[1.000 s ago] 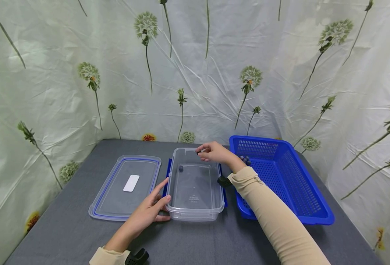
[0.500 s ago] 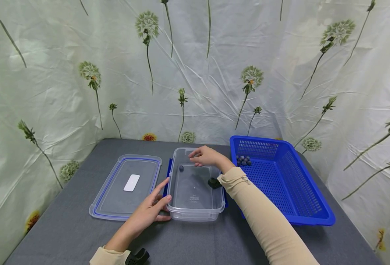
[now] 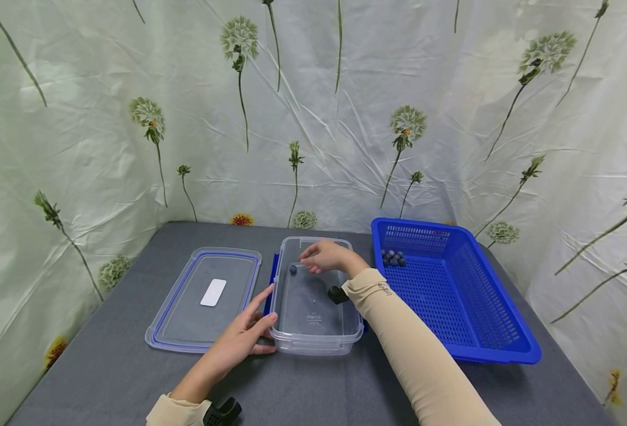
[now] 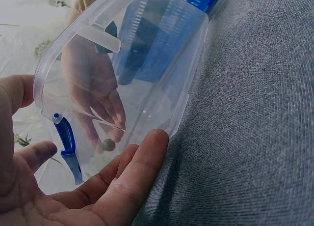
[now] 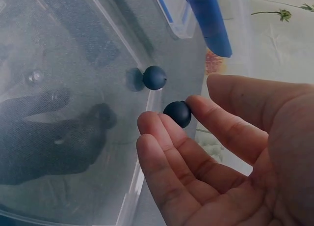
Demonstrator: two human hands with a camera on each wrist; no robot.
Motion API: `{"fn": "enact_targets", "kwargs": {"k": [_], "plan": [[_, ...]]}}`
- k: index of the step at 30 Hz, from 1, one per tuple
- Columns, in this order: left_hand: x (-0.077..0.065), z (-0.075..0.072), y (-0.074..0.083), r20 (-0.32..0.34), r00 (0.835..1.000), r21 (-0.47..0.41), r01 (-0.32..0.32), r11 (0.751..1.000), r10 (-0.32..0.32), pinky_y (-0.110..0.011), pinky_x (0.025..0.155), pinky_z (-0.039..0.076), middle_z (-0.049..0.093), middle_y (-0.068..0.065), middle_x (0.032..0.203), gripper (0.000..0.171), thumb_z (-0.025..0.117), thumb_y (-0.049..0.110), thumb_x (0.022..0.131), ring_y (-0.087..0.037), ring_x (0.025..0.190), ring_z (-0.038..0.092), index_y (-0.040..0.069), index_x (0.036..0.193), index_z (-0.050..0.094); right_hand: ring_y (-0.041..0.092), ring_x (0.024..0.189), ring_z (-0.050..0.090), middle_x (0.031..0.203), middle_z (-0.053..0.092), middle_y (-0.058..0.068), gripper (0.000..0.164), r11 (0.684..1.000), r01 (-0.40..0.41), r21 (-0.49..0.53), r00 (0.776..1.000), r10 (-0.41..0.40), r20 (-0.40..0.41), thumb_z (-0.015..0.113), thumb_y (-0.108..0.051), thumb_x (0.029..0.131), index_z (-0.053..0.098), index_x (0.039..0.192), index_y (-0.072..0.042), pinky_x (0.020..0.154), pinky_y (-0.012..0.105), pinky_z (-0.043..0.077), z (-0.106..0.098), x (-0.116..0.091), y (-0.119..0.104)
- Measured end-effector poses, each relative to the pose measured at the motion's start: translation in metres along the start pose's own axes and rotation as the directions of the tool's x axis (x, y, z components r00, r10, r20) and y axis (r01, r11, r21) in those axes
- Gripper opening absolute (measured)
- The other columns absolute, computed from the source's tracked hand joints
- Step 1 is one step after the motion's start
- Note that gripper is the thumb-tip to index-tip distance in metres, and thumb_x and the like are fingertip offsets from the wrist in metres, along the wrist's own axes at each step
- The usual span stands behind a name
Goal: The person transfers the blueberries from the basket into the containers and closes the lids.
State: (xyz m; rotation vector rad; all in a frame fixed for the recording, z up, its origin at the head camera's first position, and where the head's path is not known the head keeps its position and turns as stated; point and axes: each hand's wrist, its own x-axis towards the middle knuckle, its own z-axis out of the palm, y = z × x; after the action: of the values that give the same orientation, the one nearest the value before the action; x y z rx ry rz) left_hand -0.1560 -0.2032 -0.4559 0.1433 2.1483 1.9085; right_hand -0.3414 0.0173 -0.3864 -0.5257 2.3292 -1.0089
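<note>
My right hand [image 3: 328, 258] is inside the far part of a clear plastic food container [image 3: 316, 344], pinching a blueberry [image 5: 177, 114] between its fingertips. Another blueberry [image 5: 154, 77] lies on the container floor close beside it. In the head view this lying blueberry [image 3: 293, 270] is just left of the fingertips. My left hand [image 3: 236, 340] rests against the container's left side with fingers spread and extended. The left wrist view shows its fingertips touching the clear wall, near a blue side latch [image 4: 66, 135].
Right of the container is a blue perforated basket [image 3: 454, 307], with several blueberries [image 3: 393, 258] in its far left corner. A clear lid [image 3: 186, 319] with a blue seal and white label [image 3: 213, 292] lies to the left. A flowered curtain [image 3: 202, 106] hangs behind the grey table.
The right hand has moved left and down into the container, carrying the blueberry away from the basket side. The left hand has stayed at the container's side.
</note>
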Motion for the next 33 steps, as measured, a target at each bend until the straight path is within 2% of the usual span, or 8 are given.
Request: {"fn": "enact_targets", "kwargs": {"k": [4, 11, 17, 21, 26, 33], "plan": [[0.000, 0.000, 0.000, -0.001, 1.000, -0.002, -0.004, 1.000, 0.004, -0.048, 0.088, 0.067, 0.054, -0.027, 0.127, 0.068, 0.056, 0.029, 0.114, -0.025, 0.102, 0.061, 0.031, 0.172, 0.021, 0.031, 0.113, 0.073, 0.128, 0.073, 0.023, 0.038, 1.000, -0.027, 0.010, 1.000, 0.027, 0.003, 0.059, -0.016, 0.111, 0.065, 0.144, 0.002, 0.101, 0.042, 0.061, 0.003, 0.003, 0.000], [0.000, 0.000, 0.000, 0.009, 1.000, -0.008, -0.011, 1.000, 0.012, -0.048, 0.089, 0.067, 0.054, -0.029, 0.129, 0.070, 0.057, 0.031, 0.113, -0.025, 0.102, 0.062, 0.030, 0.172, 0.020, 0.020, 0.092, 0.069, 0.114, 0.075, 0.019, 0.038, 0.999, -0.038, -0.004, 0.999, 0.038, -0.002, 0.060, -0.017, 0.111, 0.065, 0.144, -0.001, 0.094, 0.039, 0.061, 0.004, 0.003, -0.001], [-0.001, -0.001, 0.000, 0.010, 1.000, -0.012, -0.009, 1.000, 0.009, -0.048, 0.089, 0.067, 0.054, -0.028, 0.127, 0.071, 0.058, 0.033, 0.113, -0.025, 0.102, 0.061, 0.029, 0.173, 0.020, 0.019, 0.089, 0.067, 0.110, 0.073, 0.018, 0.038, 1.000, -0.021, -0.001, 1.000, 0.021, 0.004, 0.059, -0.016, 0.111, 0.064, 0.145, 0.000, 0.092, 0.040, 0.060, 0.003, 0.002, -0.001], [0.000, -0.001, 0.000, 0.008, 1.000, -0.006, -0.004, 1.000, 0.004, -0.049, 0.089, 0.067, 0.054, -0.027, 0.126, 0.070, 0.056, 0.031, 0.113, -0.026, 0.103, 0.061, 0.030, 0.173, 0.020, 0.023, 0.094, 0.068, 0.117, 0.072, 0.021, 0.038, 1.000, -0.015, -0.004, 1.000, 0.015, 0.009, 0.058, -0.017, 0.112, 0.064, 0.145, 0.000, 0.094, 0.042, 0.059, 0.001, 0.001, 0.000], [0.000, 0.000, -0.001, 0.006, 1.000, -0.001, 0.000, 1.000, 0.000, -0.049, 0.089, 0.067, 0.054, -0.027, 0.127, 0.068, 0.055, 0.029, 0.114, -0.027, 0.103, 0.061, 0.031, 0.172, 0.020, 0.030, 0.109, 0.072, 0.131, 0.071, 0.024, 0.039, 1.000, 0.010, 0.004, 1.000, -0.010, 0.003, 0.058, -0.019, 0.112, 0.063, 0.146, -0.001, 0.098, 0.044, 0.060, -0.004, -0.001, 0.002], [0.001, 0.001, -0.001, -0.002, 1.000, -0.004, -0.005, 1.000, 0.005, -0.049, 0.089, 0.067, 0.054, -0.028, 0.127, 0.069, 0.057, 0.031, 0.113, -0.026, 0.102, 0.061, 0.031, 0.172, 0.021, 0.038, 0.124, 0.070, 0.139, 0.067, 0.026, 0.042, 0.997, 0.051, 0.053, 0.999, -0.050, -0.022, 0.056, -0.020, 0.113, 0.060, 0.150, -0.001, 0.108, 0.054, 0.056, -0.016, -0.010, 0.005]]}}
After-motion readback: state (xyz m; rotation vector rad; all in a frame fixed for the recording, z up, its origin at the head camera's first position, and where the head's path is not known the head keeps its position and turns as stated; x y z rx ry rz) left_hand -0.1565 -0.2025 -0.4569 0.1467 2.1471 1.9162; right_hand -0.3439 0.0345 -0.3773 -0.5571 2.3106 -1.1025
